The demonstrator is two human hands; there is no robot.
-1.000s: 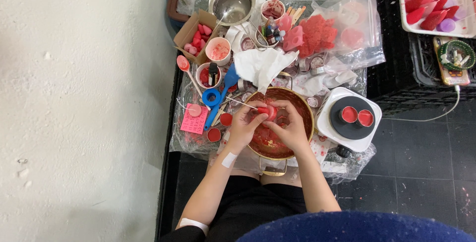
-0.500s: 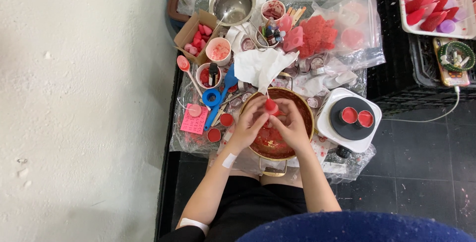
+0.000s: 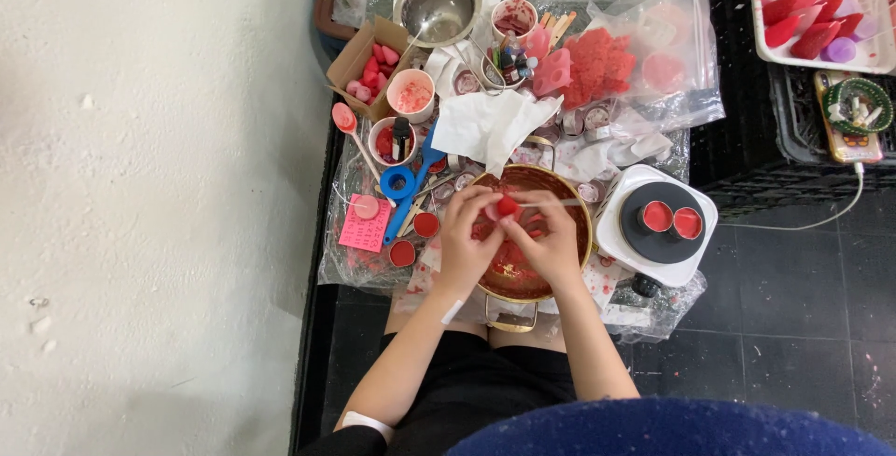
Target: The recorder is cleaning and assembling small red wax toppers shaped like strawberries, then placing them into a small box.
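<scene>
While fingertips meet, left hand (image 3: pixel 467 237) and right hand (image 3: pixel 546 241) pinch red piece (image 3: pixel 507 206).

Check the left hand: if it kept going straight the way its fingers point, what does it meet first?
The left hand points up and right, fingertips already on the small red piece held over the copper pot. Past that, likely the thin stick, then the white tissue; depth is unclear from above.

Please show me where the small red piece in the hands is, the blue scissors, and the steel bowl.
small red piece (image 3: pixel 507 206): head view, on its rounded top, held by fingertips of both hands.
blue scissors (image 3: pixel 399 182): head view, on the ring handle.
steel bowl (image 3: pixel 439 10): head view, on the inner wall.
</scene>
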